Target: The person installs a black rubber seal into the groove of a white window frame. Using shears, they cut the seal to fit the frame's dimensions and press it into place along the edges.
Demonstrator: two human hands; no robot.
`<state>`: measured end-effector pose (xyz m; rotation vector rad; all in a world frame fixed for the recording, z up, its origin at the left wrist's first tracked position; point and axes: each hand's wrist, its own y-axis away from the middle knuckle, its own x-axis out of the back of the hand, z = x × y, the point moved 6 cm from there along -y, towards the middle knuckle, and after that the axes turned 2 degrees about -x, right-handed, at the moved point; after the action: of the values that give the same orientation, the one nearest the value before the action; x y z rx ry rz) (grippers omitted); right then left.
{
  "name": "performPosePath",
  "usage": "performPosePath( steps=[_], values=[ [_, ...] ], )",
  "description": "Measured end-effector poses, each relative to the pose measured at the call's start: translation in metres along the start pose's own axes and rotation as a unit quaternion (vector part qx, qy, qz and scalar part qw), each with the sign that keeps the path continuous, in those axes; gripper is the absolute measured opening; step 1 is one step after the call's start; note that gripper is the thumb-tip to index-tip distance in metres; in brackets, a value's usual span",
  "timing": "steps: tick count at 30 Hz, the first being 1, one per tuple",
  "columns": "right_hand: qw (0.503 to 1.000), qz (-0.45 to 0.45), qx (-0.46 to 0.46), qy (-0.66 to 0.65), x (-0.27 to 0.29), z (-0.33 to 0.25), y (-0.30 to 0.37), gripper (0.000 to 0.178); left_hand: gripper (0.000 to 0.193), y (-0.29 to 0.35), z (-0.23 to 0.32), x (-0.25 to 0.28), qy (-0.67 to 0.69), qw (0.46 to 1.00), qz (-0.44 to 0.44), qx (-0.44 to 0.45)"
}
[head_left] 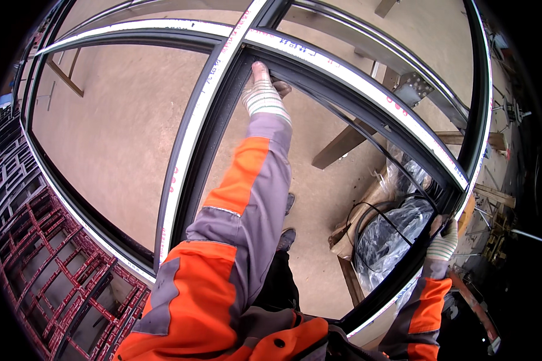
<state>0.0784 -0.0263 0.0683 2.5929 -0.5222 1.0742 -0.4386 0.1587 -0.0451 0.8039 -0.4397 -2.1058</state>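
A large frame [202,102] with black profiles and white printed film spans the view, split into panes by crossing bars. My left hand [264,87], in a striped knit work glove, is at the upper corner of the near right pane. Its thumb points up against the profile and its fingers curl beside a thin black rubber gasket strip [361,129]. The strip sags from there along the pane's far bar to the right corner. There my right hand [442,240], gloved alike, has its fingers closed at the strip's other end, partly hidden by the profile.
Below the pane lies clear plastic wrapping [385,240] with black strip coils and cardboard. Trestle legs [346,144] and a metal beam [412,90] are under the frame. Red-wrapped racks [60,240] stand at the left, and timber blocks [494,195] at the right.
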Motion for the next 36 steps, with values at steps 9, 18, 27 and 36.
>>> performPosePath(
  steps=[9, 18, 27, 36],
  values=[
    [0.999, 0.003, 0.051, 0.013, 0.000, 0.017, -0.006, 0.013, 0.028, 0.006, 0.001, 0.000, -0.073, 0.996, -0.050, -0.011],
    [0.999, 0.014, 0.036, 0.028, -0.004, -0.008, 0.007, 0.016, 0.029, 0.006, 0.006, -0.003, -0.132, 0.987, -0.065, -0.065],
    [0.995, 0.015, 0.093, 0.038, -0.008, -0.009, 0.004, 0.017, 0.033, 0.006, 0.005, 0.001, -0.178, 0.983, -0.048, 0.002],
    [0.994, -0.054, 0.095, 0.021, 0.006, -0.026, -0.019, 0.014, 0.022, 0.015, 0.008, -0.013, -0.253, 0.966, -0.006, -0.052]
  ],
)
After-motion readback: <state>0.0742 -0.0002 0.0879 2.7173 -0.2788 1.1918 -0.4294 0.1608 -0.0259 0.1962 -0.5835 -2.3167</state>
